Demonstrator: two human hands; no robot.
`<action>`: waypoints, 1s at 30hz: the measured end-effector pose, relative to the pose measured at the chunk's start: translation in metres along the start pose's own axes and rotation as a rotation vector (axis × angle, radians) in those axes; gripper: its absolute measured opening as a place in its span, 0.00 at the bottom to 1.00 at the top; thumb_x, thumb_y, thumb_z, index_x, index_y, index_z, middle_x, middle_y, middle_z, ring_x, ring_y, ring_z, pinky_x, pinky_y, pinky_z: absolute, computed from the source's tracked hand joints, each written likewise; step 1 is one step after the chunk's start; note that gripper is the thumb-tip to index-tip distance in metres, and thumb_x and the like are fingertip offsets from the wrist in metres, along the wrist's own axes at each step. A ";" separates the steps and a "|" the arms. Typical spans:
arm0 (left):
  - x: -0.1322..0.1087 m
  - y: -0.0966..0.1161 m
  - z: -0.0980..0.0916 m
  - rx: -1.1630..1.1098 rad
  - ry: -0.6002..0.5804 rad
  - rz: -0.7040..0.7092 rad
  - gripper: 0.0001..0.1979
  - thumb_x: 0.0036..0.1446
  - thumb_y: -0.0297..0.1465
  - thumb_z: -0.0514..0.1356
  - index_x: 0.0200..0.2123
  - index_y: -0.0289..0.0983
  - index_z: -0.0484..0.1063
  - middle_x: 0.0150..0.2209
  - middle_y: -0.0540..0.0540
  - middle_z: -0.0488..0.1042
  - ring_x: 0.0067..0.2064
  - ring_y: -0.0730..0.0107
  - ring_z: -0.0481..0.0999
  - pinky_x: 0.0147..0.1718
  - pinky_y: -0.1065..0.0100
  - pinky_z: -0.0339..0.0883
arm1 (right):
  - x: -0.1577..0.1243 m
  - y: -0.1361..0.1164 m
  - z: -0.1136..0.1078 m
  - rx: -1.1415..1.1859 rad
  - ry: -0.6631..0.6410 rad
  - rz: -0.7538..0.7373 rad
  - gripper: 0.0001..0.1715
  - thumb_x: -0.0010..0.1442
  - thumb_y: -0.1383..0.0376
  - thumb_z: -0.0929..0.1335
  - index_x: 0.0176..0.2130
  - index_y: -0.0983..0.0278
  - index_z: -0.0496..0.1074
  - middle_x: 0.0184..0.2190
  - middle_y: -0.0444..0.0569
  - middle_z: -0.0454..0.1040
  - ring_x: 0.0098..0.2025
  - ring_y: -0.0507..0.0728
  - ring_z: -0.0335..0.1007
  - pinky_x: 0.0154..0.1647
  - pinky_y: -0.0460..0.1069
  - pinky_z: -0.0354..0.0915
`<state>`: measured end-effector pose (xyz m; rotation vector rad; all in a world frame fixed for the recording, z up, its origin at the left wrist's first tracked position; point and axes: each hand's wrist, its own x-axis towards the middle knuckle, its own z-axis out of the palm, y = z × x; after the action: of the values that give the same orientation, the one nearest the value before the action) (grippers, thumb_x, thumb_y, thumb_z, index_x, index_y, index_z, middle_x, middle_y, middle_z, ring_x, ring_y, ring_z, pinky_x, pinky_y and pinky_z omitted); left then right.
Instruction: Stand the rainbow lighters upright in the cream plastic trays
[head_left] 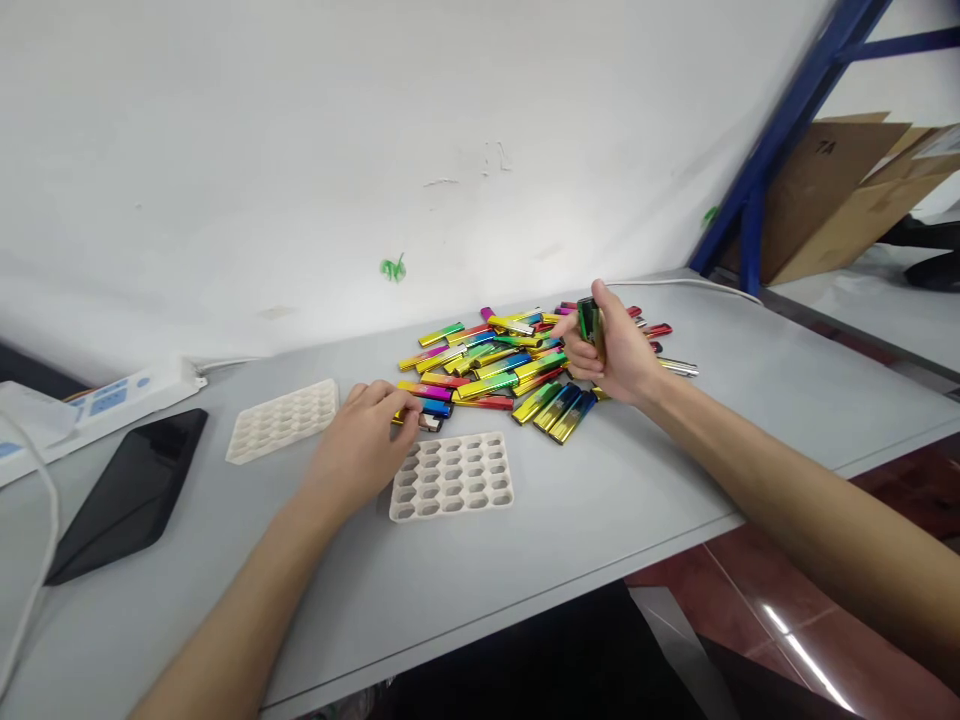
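My right hand (611, 350) is raised over the right part of the pile. Its fingers wrap round a dark green and gold lighter (590, 325), thumb at the top. At the pile's left edge, my left hand (371, 430) has its fingers curled round the end of a blue lighter (436, 408); part of the grip is hidden. Several shiny lighters (499, 383) in yellow, green, pink, red and blue lie heaped together. Three gold and dark ones (556, 408) lie side by side in front. Below my left hand's fingertips is a white tray (452, 478) with rows of holes.
Another white holed tray (283, 420) lies to the left. Beyond it are a black phone (131, 490) and a white power strip (142, 392) with cables. A white wall backs the grey table (600, 520). Cardboard boxes (832, 200) stand behind a blue metal frame (752, 215) at right.
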<state>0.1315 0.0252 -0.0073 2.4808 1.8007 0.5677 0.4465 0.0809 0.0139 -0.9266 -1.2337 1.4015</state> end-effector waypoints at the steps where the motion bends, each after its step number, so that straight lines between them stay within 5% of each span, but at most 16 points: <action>1: 0.000 0.000 0.000 0.002 0.000 -0.004 0.13 0.67 0.35 0.51 0.38 0.41 0.74 0.43 0.43 0.77 0.49 0.53 0.72 0.46 0.53 0.68 | 0.000 0.001 0.000 -0.003 -0.005 0.000 0.41 0.58 0.27 0.60 0.27 0.60 0.70 0.14 0.35 0.48 0.14 0.48 0.36 0.15 0.49 0.39; 9: 0.001 0.002 -0.002 0.007 -0.018 -0.017 0.12 0.67 0.35 0.51 0.37 0.42 0.74 0.43 0.43 0.76 0.48 0.53 0.72 0.45 0.55 0.68 | -0.002 0.005 0.002 -0.040 -0.015 -0.048 0.39 0.57 0.29 0.64 0.28 0.60 0.73 0.15 0.35 0.46 0.15 0.48 0.37 0.15 0.49 0.43; 17: 0.000 0.000 -0.001 0.009 -0.011 0.008 0.13 0.67 0.37 0.51 0.38 0.41 0.74 0.42 0.43 0.75 0.48 0.52 0.71 0.44 0.54 0.67 | -0.001 0.001 -0.002 -0.009 -0.002 0.023 0.42 0.58 0.27 0.58 0.19 0.58 0.57 0.12 0.35 0.40 0.14 0.48 0.33 0.14 0.48 0.37; 25: 0.000 -0.001 0.000 0.005 -0.015 0.008 0.13 0.68 0.37 0.51 0.38 0.41 0.75 0.42 0.43 0.75 0.48 0.53 0.70 0.45 0.54 0.67 | -0.001 0.001 0.002 0.005 0.049 -0.012 0.32 0.59 0.35 0.68 0.31 0.60 0.69 0.17 0.35 0.52 0.15 0.47 0.40 0.14 0.47 0.47; 30: 0.001 -0.002 0.002 0.007 0.005 0.017 0.12 0.67 0.36 0.52 0.38 0.41 0.75 0.41 0.43 0.75 0.48 0.53 0.71 0.45 0.55 0.66 | -0.002 0.001 0.003 -0.014 0.048 -0.005 0.30 0.59 0.37 0.71 0.31 0.60 0.69 0.17 0.35 0.50 0.17 0.47 0.39 0.15 0.47 0.45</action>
<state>0.1306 0.0272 -0.0093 2.5045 1.7879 0.5691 0.4439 0.0782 0.0134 -0.9607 -1.2099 1.3605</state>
